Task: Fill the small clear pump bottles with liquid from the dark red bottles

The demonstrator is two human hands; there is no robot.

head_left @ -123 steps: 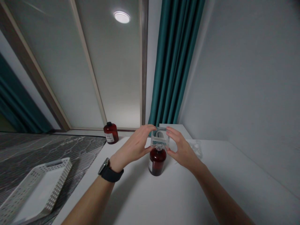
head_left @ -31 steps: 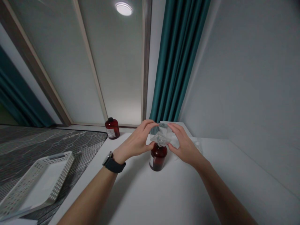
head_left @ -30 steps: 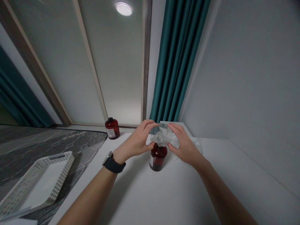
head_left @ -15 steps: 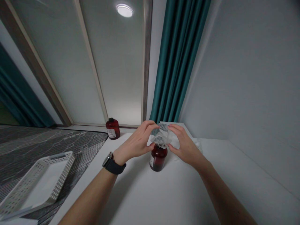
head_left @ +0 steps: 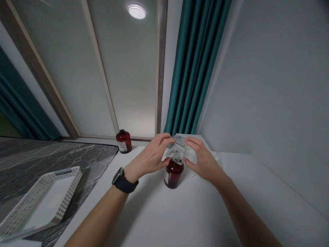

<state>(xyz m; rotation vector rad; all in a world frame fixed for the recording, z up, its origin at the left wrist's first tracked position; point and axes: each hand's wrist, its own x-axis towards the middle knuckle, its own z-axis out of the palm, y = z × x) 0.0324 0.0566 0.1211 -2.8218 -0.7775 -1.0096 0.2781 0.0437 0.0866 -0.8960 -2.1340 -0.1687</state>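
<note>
Between my two hands is a clear plastic bag, held stretched above a dark red-brown bottle that stands upright on the white table. My left hand, with a dark watch on its wrist, pinches the bag's left side between thumb and fingers. On the opposite side, my right hand grips the bag's right edge the same way. The bag hides the top of the bottle, and I cannot tell whether it touches it. Part of a pale label shows on the bottle's left side.
A second red-brown bottle with a black cap stands at the table's far left corner. Behind my hands sits a white box, with crumpled clear plastic to its right. A white perforated basket lies left, beyond the table.
The bag has shifted slightly in my fingers and its folds look different over the bottle's top. Both hands have hardly moved, and the bottles stand where they were.
</note>
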